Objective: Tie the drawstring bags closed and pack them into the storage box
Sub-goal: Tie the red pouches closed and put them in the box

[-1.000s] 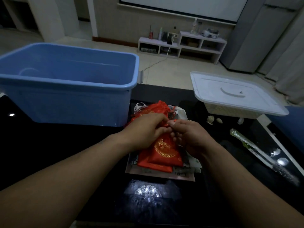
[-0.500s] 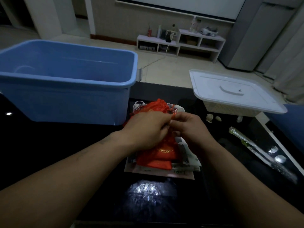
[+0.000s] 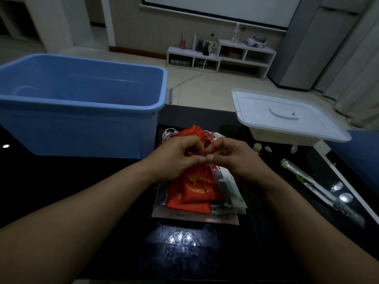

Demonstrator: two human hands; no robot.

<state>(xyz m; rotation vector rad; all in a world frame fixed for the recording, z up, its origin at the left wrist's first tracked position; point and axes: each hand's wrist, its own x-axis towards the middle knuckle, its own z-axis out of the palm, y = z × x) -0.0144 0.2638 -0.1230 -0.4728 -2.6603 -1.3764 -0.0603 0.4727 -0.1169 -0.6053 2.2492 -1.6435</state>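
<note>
You are tying the small red cloth bag with gold print (image 3: 198, 187), mid-frame on the pile of flat bags (image 3: 230, 194). Your left hand (image 3: 180, 157) and right hand (image 3: 232, 157) pinch its thin red string (image 3: 213, 140). Next, I think, pull the knot tight, then drop it in the big blue plastic box (image 3: 82, 119), upper left.

The red drawstring bag (image 3: 198, 186) is satiny cloth with shiny gold print. The blue storage box (image 3: 82, 111) is smooth plastic, the black tabletop (image 3: 51, 177) glossy, the white lid (image 3: 287, 113) matt plastic.
</note>
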